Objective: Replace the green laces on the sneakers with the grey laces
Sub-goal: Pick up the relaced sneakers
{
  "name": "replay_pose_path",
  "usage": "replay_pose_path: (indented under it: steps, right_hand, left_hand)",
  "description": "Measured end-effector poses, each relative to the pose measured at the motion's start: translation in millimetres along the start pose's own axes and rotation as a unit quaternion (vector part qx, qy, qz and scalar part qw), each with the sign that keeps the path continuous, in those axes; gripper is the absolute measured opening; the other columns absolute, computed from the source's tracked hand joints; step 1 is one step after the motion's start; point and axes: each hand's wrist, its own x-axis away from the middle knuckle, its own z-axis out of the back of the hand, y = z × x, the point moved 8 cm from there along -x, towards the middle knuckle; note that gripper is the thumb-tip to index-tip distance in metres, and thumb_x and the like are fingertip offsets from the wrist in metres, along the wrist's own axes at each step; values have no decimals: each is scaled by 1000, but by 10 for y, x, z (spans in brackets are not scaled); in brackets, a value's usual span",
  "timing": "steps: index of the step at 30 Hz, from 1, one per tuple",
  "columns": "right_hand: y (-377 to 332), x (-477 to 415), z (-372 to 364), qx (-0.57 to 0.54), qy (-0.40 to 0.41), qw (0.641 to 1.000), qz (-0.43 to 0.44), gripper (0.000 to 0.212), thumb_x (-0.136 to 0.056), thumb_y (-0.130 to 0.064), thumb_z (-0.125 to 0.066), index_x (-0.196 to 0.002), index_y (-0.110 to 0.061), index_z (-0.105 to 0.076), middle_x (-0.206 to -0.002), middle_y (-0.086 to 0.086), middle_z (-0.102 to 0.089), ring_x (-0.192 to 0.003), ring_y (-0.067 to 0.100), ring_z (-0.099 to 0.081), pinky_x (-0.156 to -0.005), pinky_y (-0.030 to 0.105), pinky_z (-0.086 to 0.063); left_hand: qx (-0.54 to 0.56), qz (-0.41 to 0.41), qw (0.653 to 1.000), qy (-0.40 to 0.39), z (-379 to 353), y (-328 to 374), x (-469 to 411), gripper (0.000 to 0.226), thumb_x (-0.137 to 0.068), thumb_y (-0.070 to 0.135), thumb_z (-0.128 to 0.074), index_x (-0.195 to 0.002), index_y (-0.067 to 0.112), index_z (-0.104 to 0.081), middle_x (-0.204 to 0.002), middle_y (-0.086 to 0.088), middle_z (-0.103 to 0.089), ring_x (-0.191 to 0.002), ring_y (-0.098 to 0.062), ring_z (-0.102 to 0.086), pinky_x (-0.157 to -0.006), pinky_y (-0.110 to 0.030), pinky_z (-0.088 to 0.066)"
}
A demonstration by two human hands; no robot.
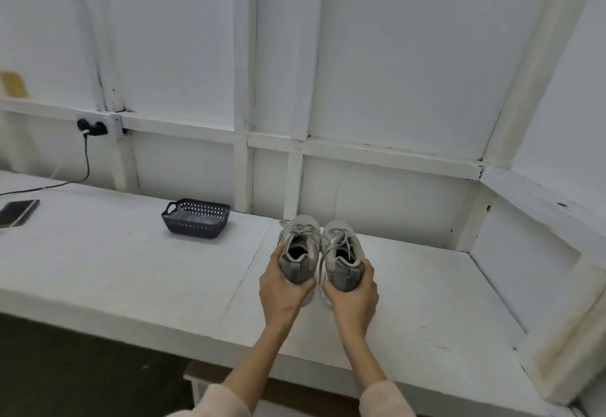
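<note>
Two grey-and-white sneakers stand side by side on the white table [131, 269], heels toward me. My left hand [282, 292] grips the heel of the left sneaker [300, 252]. The right sneaker [342, 259] is gripped at its heel by my right hand [352, 298]. Both shoes carry pale laces [323, 243], loose and trailing over the openings; their colour reads greyish-white here. No separate lace lies in plain sight.
A dark blue perforated basket [196, 222] sits to the left of the shoes, with something pale and clear inside. A phone [18, 211] lies at the far left, and a black cable [83, 167] runs to a wall socket. White panelled walls close the back and right.
</note>
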Motion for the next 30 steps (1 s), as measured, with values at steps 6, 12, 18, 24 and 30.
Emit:
replay_pose_path:
  steps: [6, 12, 18, 24, 30]
  right_hand:
    - [-289, 315, 399, -24, -7, 999, 34, 88, -59, -22, -88, -136, -26, -45, -119, 9, -60, -111, 31, -53, -85, 35, -47]
    - [-558, 634, 676, -46, -4, 998, 49, 87, -62, -24, -86, -137, -32, -42, -125, 4, -59, -116, 28, -50, -83, 29, -40]
    - [-615, 1032, 812, -38, 24, 998, 41, 86, -65, -25, -84, -139, -34, -40, -127, 3, -56, -118, 26, -46, -82, 27, -37]
    - [-513, 1488, 840, -23, 70, 997, 20, 85, -62, -25, -85, -135, -33, -42, -124, 3, -56, -114, 26, -48, -79, 29, -41]
    - [-165, 1952, 827, -8, 92, 995, 42, 79, -62, -24, -85, -130, -31, -44, -121, 1, -57, -114, 23, -49, -89, 42, -49]
  left_hand:
    - [-1, -12, 999, 30, 263, 389, 471, 87, -56, 26, -85, -134, 35, -47, -113, 8, -67, -105, -15, -62, -76, -20, -41]
    - [12, -20, 999, 39, 477, 596, 762, 85, -58, 29, -85, -134, 35, -46, -109, 7, -68, -101, -18, -64, -78, -22, -43]
    - [22, -49, 998, 17, 679, 585, 988, 88, -59, 30, -86, -136, 34, -45, -112, 8, -68, -102, -16, -63, -78, -20, -42]
    - [29, -76, 997, -19, 857, 417, 1193, 89, -57, 28, -87, -136, 33, -46, -116, 11, -66, -106, -9, -61, -78, -16, -42]
    - [64, -86, 994, -21, 989, 0, 1570, 87, -58, 29, -88, -134, 39, -47, -119, 18, -63, -109, 6, -57, -86, -5, -41]
